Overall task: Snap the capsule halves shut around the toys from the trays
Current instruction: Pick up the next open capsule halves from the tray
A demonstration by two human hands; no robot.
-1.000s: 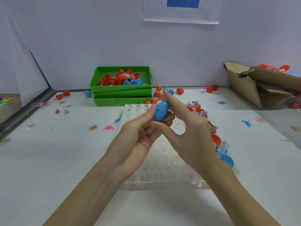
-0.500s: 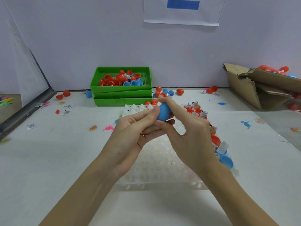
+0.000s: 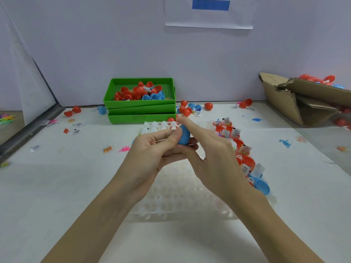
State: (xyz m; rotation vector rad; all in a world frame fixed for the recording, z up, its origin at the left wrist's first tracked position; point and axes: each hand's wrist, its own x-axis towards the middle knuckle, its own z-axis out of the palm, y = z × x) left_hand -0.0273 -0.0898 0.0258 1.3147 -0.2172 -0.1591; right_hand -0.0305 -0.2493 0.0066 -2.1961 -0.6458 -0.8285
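Holding a blue capsule [image 3: 183, 135] up over the clear tray [image 3: 176, 196], both hands are clamping on it: left hand [image 3: 152, 150] fingers are curling under with the thumb on its side, right hand [image 3: 210, 150] is pinching from the other side, index finger sticking out above it.

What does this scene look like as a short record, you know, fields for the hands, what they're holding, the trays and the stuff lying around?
left hand: grips the blue capsule, thumb on its side
right hand: holds the same capsule, index finger stretched over its top
blue capsule: held up between both hands over the clear tray
clear tray: bumpy, flat on the table under the hands
green trays: stacked at the back, top one holding red and blue capsule halves
cardboard box: far right, torn
table: scattered capsules, small toys, paper slips
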